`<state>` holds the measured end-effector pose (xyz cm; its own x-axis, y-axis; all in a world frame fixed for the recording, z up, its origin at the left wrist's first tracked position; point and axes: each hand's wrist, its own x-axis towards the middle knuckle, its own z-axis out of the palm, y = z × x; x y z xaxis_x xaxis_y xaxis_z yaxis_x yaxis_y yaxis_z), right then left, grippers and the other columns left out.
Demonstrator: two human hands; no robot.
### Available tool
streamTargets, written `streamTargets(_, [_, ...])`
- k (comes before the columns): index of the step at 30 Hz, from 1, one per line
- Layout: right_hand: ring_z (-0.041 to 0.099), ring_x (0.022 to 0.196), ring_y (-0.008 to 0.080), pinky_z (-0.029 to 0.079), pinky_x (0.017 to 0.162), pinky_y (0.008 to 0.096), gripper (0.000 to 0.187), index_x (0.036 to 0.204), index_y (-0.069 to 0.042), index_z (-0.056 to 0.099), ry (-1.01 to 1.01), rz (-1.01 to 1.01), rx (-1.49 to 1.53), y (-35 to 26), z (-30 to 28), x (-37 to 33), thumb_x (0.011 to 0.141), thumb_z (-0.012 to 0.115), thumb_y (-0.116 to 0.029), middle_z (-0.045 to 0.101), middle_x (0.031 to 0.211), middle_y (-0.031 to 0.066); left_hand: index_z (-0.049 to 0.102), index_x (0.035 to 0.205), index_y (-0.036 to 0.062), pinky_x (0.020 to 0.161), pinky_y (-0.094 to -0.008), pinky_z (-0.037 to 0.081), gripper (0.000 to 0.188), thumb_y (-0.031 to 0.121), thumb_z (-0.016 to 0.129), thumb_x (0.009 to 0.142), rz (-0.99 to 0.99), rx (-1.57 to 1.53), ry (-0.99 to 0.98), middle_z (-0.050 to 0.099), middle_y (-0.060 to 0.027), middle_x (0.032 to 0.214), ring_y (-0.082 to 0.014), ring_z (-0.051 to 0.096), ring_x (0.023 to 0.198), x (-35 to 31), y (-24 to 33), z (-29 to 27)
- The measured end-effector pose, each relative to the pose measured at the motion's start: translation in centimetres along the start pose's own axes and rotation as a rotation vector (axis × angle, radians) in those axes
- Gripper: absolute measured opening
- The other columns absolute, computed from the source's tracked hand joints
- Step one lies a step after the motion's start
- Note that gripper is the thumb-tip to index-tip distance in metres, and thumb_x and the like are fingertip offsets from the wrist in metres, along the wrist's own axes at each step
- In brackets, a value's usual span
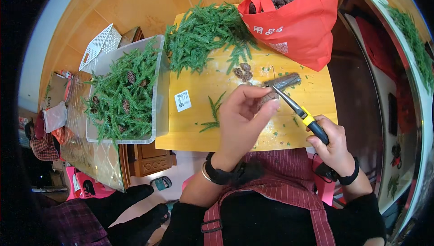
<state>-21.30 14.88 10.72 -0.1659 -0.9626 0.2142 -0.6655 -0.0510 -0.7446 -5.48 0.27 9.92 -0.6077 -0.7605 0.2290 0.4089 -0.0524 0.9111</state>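
My left hand (246, 115) pinches a brown pine cone (270, 97) between thumb and fingers above the yellow table. In my right hand (332, 142) is a pair of long-nose pliers (308, 120) with yellow and black handles. The pliers' jaws reach the upper side of the cone, by my left fingertips. A thin wire (273, 70) stands up there; where its lower end goes is hidden. Just beyond lies a dark grey, elongated object (288, 81), its kind unclear. Several small pine cones (243, 72) rest on the table farther back.
Green artificial pine sprigs (205, 35) are heaped at the back. A red bag (294, 29) of pine cones stands back right. At left, a clear bin (158, 83) holds sprigs with cones. A loose sprig (213, 115), a white label (182, 101) and green scraps lie on the table (187, 133).
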Motion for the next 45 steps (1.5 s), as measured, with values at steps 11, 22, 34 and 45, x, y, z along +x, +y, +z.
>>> streamTargets(11, [0.058, 0.093, 0.0223, 0.043, 0.079, 0.0302, 0.037, 0.098, 0.002, 0.060, -0.135, 0.129, 0.458, -0.2, -0.7, 0.2, 0.085, 0.055, -0.032, 0.061, 0.094, 0.0133, 0.050, 0.101, -0.0035, 0.068, -0.0260, 0.050, 0.017, 0.002, 0.054, 0.085, -0.050, -0.089, 0.041, 0.061, -0.0138, 0.089, -0.0171, 0.062, 0.076, 0.0, 0.5, -0.1])
streamTargets(22, [0.051, 0.109, 0.0241, 0.033, 0.098, 0.0368, 0.047, 0.116, 0.005, 0.044, 0.118, 0.276, 0.616, -0.2, -0.6, 1.6, 0.078, 0.057, -0.019, 0.062, 0.098, 0.0148, 0.050, 0.101, -0.0021, 0.072, -0.0277, 0.049, 0.020, 0.001, 0.058, 0.082, -0.075, -0.108, -0.066, 0.060, -0.0163, 0.095, -0.0186, 0.061, 0.081, -0.3, 0.0, 0.1])
streamTargets(34, [0.057, 0.092, 0.0149, 0.042, 0.087, 0.0292, 0.035, 0.104, 0.004, 0.049, 0.273, 0.158, 0.786, -1.6, 2.4, 5.9, 0.074, 0.067, -0.001, 0.060, 0.085, 0.0066, 0.052, 0.097, 0.0001, 0.085, -0.0271, 0.043, 0.029, -0.011, 0.063, 0.073, -0.052, -0.119, -0.106, 0.053, -0.0070, 0.100, -0.0150, 0.054, 0.096, -0.7, -0.7, 0.8])
streamTargets(45, [0.055, 0.092, 0.0148, 0.043, 0.084, 0.0293, 0.015, 0.094, 0.002, 0.053, 0.336, 0.269, 0.699, 0.2, 1.7, 5.2, 0.086, 0.053, -0.011, 0.061, 0.088, 0.0068, 0.051, 0.097, -0.0014, 0.083, -0.0286, 0.046, 0.030, -0.012, 0.063, 0.072, 0.300, 0.352, -0.042, 0.051, -0.0101, 0.105, -0.0169, 0.055, 0.095, -1.0, -1.8, 0.8])
